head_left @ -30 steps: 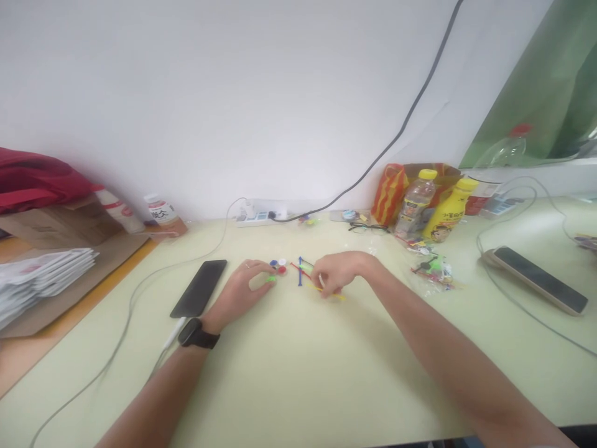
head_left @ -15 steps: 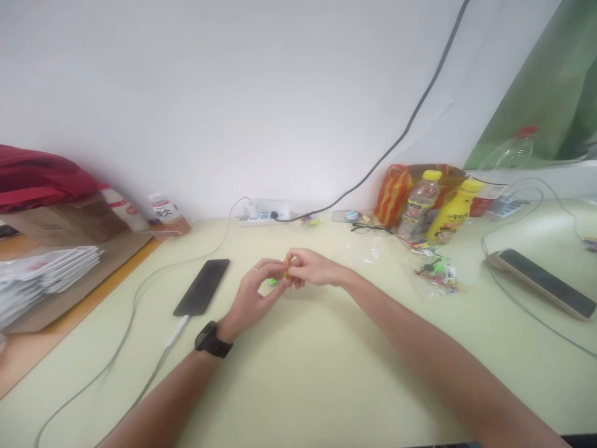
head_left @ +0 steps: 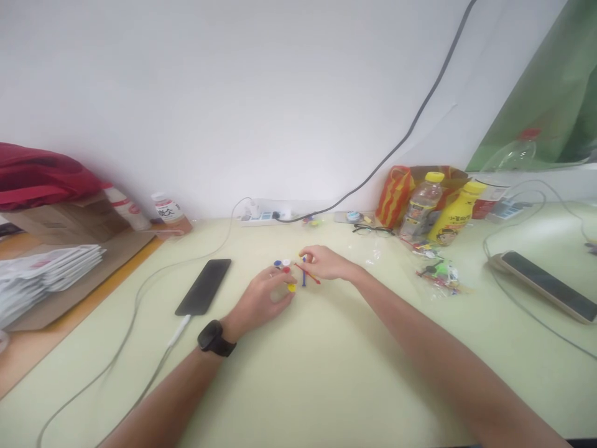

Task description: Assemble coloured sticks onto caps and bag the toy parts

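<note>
My left hand (head_left: 261,297), with a black watch (head_left: 217,338) on its wrist, rests low over the table, thumb apart from the curved fingers. Close by its fingertips are a yellow plastic piece (head_left: 291,288), a blue disc (head_left: 277,264), a white disc (head_left: 286,263) and a bit of red. My right hand (head_left: 324,262) is closed, its fingertips pinched above a thin blue stick (head_left: 304,278) and a thin red stick (head_left: 314,277). A bit of yellow shows at those fingertips; what they grip is too small to make out.
A phone (head_left: 204,287) on a cable lies left of my hands. Eyeglasses (head_left: 373,230), a yellow bottle (head_left: 456,214), a clear bottle (head_left: 420,208) and a bag of small plastic pieces (head_left: 439,272) sit to the right. Behind is a power strip (head_left: 263,214); a second phone (head_left: 548,283) is far right.
My hands were together around a small yellow piece and have come apart. The right moved right, the left loosened. Blue and red sticks and coloured discs now show between them.
</note>
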Demonstrator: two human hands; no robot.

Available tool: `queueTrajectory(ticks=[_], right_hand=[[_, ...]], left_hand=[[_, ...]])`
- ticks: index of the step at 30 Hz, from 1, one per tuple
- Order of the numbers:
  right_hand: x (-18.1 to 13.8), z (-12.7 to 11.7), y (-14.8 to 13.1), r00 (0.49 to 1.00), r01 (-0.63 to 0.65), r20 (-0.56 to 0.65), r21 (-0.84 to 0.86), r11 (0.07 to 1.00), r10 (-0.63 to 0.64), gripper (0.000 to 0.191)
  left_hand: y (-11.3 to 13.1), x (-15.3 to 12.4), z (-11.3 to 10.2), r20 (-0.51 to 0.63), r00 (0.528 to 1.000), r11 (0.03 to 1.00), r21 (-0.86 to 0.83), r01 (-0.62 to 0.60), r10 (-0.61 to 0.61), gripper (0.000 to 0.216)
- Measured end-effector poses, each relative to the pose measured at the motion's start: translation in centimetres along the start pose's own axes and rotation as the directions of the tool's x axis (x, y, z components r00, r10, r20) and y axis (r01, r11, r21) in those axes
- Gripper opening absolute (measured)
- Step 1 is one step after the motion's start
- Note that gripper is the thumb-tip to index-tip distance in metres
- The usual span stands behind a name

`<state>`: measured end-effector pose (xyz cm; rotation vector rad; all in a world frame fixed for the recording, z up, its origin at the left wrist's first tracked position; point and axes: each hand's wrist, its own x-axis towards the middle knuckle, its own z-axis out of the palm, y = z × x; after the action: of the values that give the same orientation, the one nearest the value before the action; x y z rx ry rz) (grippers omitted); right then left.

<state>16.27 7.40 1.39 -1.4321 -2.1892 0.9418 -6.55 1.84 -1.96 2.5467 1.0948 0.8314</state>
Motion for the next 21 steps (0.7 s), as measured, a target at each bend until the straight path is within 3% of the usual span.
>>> queueTrajectory(ticks=[11,16,21], right_hand=[[-0.3,1.9,0.6,0.972,-0.202,-0.177,-0.277,0.939,0.157,0.045],[-0.3,3.2,-0.1,0.980,-0.151,-0.166,-0.278,0.949,0.107,0.026],[0.0,3.9,-0.1,0.985,-0.100,-0.157,-0.216,0.971,0.067,0.014]], left_hand=[[-2.2,0.3,-0.1,-0.013,0.999,0.996,0.079,-0.051,0.052,0.017],[-2.6,0.5,-0.1,-0.081,0.997,0.991,0.132,0.015,-0.004,0.039],[-2.8,0.6,0.0,-0.065,0.994,0.988,0.125,0.094,-0.086,0.045]])
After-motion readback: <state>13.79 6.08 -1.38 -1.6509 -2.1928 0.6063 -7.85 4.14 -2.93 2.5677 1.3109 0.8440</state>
